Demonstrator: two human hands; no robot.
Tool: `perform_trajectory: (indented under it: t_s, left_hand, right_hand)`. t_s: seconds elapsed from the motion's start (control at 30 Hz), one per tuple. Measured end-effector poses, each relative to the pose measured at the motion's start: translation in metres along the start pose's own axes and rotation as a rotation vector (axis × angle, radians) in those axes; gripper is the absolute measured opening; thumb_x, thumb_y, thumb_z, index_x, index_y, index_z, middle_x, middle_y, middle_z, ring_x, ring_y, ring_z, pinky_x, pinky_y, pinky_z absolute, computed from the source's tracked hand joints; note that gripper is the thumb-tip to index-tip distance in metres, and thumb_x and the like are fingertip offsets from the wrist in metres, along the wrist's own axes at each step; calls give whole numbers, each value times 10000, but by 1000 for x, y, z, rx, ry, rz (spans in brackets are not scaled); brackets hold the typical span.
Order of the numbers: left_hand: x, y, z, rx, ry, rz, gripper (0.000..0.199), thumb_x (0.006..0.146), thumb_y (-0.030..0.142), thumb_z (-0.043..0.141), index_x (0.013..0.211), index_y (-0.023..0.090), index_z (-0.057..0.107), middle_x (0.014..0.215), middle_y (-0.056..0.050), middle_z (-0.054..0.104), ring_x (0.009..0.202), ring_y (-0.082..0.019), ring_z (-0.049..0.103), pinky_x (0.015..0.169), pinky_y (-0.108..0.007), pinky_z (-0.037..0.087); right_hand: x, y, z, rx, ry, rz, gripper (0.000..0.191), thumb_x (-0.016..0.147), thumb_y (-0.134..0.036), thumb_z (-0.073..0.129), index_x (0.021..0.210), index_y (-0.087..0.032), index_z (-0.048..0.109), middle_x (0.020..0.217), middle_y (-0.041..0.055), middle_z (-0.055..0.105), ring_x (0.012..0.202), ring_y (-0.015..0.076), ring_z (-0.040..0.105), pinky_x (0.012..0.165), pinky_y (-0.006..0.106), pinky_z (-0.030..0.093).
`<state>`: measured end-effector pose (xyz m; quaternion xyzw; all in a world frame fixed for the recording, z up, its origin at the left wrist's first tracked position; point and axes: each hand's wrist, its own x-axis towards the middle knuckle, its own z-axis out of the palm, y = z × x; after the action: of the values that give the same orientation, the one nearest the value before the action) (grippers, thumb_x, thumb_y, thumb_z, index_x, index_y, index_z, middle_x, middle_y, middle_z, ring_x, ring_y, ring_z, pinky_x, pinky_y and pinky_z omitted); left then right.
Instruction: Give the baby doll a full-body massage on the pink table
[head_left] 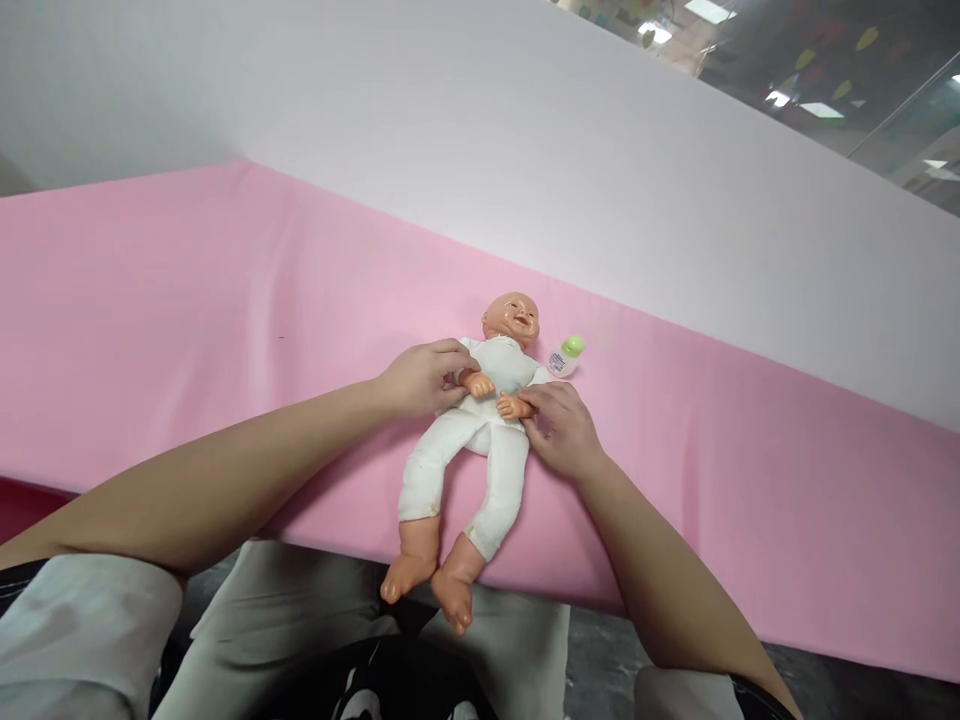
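A baby doll [504, 368] with a white cloth body lies on its back on the pink-covered table. Its head points away from me, and its bare plastic feet hang past the near edge. My left hand [426, 378] is closed around the doll's arm on the left side, near the wrist. On the other side, my right hand [564, 428] grips the second arm, fingers on top near the plastic hand. Both doll hands rest over its belly. Beside the doll's head, to the right, a small clear bottle [561, 360] with a green cap is tipped over.
Pink sheeting [712, 450] covers the table, with a few creases. A white wall [525, 140] rises along the far edge, with a glass pane [847, 90] above it at the upper right. My legs are under the near edge.
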<state>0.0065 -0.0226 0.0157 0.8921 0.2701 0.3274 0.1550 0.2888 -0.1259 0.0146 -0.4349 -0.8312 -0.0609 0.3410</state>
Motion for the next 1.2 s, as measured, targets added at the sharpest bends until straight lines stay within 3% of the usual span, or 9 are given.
perform_trajectory:
  t_s: [0.17,0.3,0.4,0.5,0.63,0.7,0.8,1.0,1.2]
  left_hand:
    - [1,3,0,15,99,-90,315,861,348,680,1133,216,769,1090,-58,739,812,-172,677,764,-305,534]
    - [4,-2,-14,-99,350,-423,299,852,390,716,1094,217,745,942,-32,745,707,-161,645,698,-301,517]
    - [7,-24,-21,-217,484,-635,327,793,385,769,1068,222,699,897,-14,725,728,-168,659,697,-296,521]
    - [10,-53,-21,-440,558,-818,273,755,344,771,945,212,628,847,-30,698,739,-190,679,648,-298,527]
    - [12,-76,-13,-638,587,-927,263,690,251,762,878,208,583,768,-43,669,669,-197,658,579,-301,511]
    - [13,-78,-11,-638,590,-925,287,670,240,772,892,207,594,786,-45,677,660,-193,654,566,-294,494]
    - [13,-72,-13,-613,608,-869,344,683,273,790,972,208,614,850,-38,688,692,-183,662,591,-286,495]
    - [6,-21,-19,-335,479,-606,453,767,374,795,1182,240,671,1106,-36,750,756,-145,647,703,-291,531]
    - [1,13,-6,-104,188,-250,327,885,471,701,1105,238,763,1003,-37,780,746,-165,662,723,-305,538]
  right_hand:
    - [-6,12,-1,19,92,170,359,925,-267,714,1284,-265,702,1196,75,781,1096,287,711,1019,517,587]
    - [-12,31,-13,102,368,471,578,927,-408,726,1464,-263,571,1384,113,710,1143,271,724,989,465,606]
    - [-17,54,-23,137,485,633,693,917,-459,720,1523,-219,485,1327,141,729,1125,272,736,985,448,597]
    - [-23,81,-26,215,406,887,796,900,-527,709,1548,-167,421,1128,134,782,1031,287,762,964,478,601]
    - [-29,102,-23,129,176,1056,814,867,-536,718,1533,-158,443,1253,176,765,1235,345,713,1143,556,499]
    - [-29,103,-21,100,127,1037,819,881,-532,697,1557,-164,417,1318,183,745,1319,346,674,1197,556,453]
    - [-26,95,-21,144,201,983,850,896,-522,673,1595,-158,355,1294,185,750,1206,313,734,1125,513,526]
    - [-16,53,-19,137,353,677,801,864,-458,745,1564,-236,425,1306,139,733,918,234,749,873,445,645]
    - [-3,8,-10,-50,52,91,348,937,-220,670,1277,-286,698,1181,75,781,1056,281,727,976,505,622]
